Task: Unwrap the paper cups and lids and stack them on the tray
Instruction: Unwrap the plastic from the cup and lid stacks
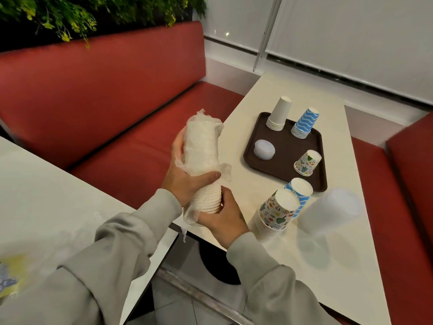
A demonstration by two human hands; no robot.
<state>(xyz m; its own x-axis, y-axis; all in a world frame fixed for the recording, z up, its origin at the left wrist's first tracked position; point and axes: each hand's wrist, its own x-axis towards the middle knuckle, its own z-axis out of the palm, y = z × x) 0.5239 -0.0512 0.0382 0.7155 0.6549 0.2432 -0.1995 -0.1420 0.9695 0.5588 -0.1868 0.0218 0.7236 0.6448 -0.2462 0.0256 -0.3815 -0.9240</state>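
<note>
Both hands hold a wrapped cup stack (203, 158) up in the air, off the table, over the red bench (112, 95) and the corner of the white table (269, 95). The stack is near upright, mouths down. The left hand (187, 177) grips the middle, thumb across the front and fingers curled round the back. The right hand (223, 218) is curled round the lower end, at the cup rims. Plastic wrap (203, 127) covers the upper part and is crumpled at the top. It is torn at the middle, and a loose strip hangs under the left hand. The lowest rims look bare.

The brown tray (284, 146) sits on the white table, right of the hands and well apart from them. On it:
- white cups (279, 113) upside down at the far left;
- blue wavy cups (305, 123) just beside them, upside down;
- a low pile of lids (264, 149) at the near left;
- a patterned cup (307, 163) upside down at the near right; cannot tell if it is one cup or a few.

Off the tray, at its near edge, are a tall patterned stack (274, 212) and a blue striped stack (301, 192) behind it, close together. Right of these is a blurred clear bundle (328, 214); the contents are too blurred to tell.

A second table (46, 195) is at the left, with a blurred yellow-blue thing (11, 275) at its near end. Green plants (93, 15) sit above the bench back. The sleeves (131, 235) are grey.
</note>
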